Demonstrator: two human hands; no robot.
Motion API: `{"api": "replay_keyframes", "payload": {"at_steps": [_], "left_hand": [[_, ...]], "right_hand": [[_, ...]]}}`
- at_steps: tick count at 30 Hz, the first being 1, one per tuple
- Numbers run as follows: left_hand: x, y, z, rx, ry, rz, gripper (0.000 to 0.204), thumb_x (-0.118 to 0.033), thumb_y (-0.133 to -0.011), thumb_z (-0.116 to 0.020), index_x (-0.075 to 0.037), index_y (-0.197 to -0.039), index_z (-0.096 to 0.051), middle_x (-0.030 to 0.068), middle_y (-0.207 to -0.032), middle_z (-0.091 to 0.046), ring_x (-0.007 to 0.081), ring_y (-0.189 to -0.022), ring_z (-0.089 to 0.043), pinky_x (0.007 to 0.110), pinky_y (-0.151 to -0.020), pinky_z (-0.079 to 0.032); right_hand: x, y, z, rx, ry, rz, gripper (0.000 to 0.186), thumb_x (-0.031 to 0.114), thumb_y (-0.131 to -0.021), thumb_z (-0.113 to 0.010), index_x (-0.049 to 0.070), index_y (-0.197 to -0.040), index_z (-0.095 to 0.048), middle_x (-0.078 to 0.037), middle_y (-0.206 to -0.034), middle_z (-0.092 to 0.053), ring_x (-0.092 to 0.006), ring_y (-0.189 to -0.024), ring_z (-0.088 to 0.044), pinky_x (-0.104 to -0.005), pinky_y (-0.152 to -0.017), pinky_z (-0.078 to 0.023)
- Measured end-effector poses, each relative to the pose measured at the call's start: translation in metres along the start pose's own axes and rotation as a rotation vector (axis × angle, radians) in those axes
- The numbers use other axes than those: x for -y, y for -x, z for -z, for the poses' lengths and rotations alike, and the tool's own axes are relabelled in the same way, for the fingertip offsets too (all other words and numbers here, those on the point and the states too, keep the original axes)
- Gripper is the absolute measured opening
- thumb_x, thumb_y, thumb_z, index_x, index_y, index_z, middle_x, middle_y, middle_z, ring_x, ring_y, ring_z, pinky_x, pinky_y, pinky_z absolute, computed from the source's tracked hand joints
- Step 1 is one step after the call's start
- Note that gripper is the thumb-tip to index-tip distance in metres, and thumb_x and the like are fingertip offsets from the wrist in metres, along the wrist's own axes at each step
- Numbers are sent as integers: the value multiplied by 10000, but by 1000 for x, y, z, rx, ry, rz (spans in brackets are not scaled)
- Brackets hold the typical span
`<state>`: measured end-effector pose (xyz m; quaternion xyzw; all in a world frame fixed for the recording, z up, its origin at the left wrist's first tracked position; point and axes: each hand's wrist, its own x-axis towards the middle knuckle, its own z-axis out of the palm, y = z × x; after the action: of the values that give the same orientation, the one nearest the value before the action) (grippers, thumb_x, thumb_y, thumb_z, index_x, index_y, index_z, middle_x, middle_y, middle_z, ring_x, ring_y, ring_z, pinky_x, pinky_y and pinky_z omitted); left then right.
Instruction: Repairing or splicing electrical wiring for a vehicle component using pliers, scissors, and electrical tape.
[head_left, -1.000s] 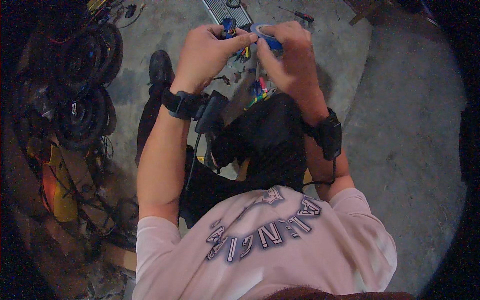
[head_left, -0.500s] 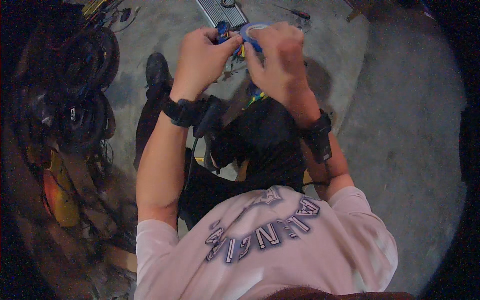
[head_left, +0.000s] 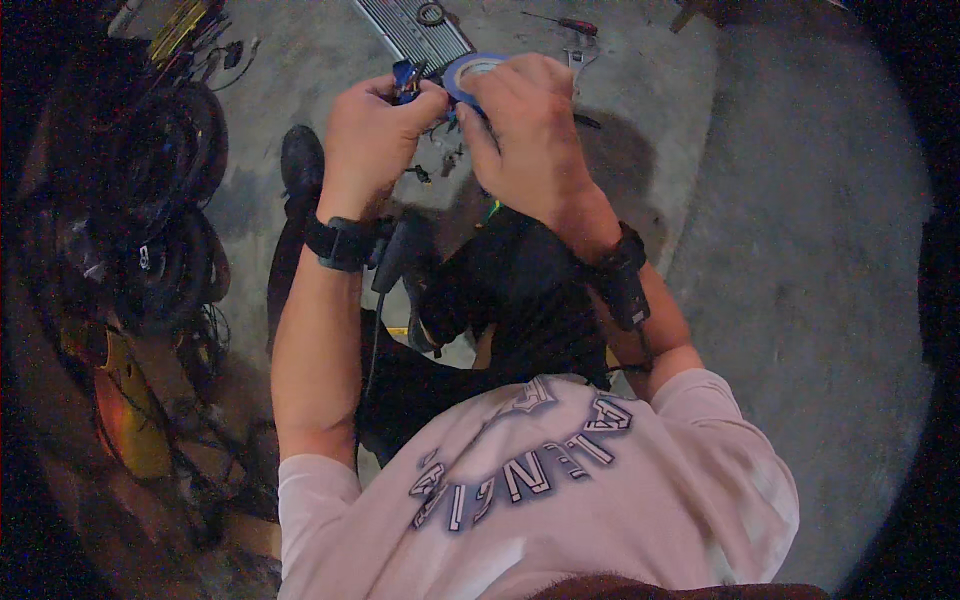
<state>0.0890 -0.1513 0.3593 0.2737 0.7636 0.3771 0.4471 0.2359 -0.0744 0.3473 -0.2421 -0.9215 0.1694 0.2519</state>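
Since the earlier frame the roll of blue tape [head_left: 470,72] has stayed raised, right hand [head_left: 525,125] clamped on it. Left hand [head_left: 375,125] pinches a small blue-tipped wire piece [head_left: 405,78] beside that grip (floor [head_left: 800,250] beneath). Wrapping seems underway; next needs steady tension.

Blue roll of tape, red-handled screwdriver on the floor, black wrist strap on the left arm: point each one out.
Blue roll of tape [head_left: 470,70], head view, on the roll's upper rim.
Red-handled screwdriver [head_left: 577,25], head view, on the red handle.
Black wrist strap [head_left: 340,243], head view, on the band's middle.
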Motion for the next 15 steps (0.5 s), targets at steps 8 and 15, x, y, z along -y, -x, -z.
{"api": "replay_keyframes", "payload": {"at_steps": [8,15], "left_hand": [[-6,13,1,10,142,-30,256,-270,-760,-696,-17,-802,-693,-13,-673,-597,71,-602,-491,247,-552,-375],[0,7,3,121,197,28,178,-156,-773,-688,16,-822,-679,8,-735,-632,72,-656,-528,233,-602,-402]], "right_hand": [[9,7,17,-5,-59,-23,239,130,-719,-663,45,-942,-634,-116,-926,-644,-295,-934,-555,-426,-861,-363],[-7,18,9,-109,-267,18,231,106,-759,-659,58,-982,-624,-108,-954,-642,-312,-944,-553,-433,-853,-368]]}}
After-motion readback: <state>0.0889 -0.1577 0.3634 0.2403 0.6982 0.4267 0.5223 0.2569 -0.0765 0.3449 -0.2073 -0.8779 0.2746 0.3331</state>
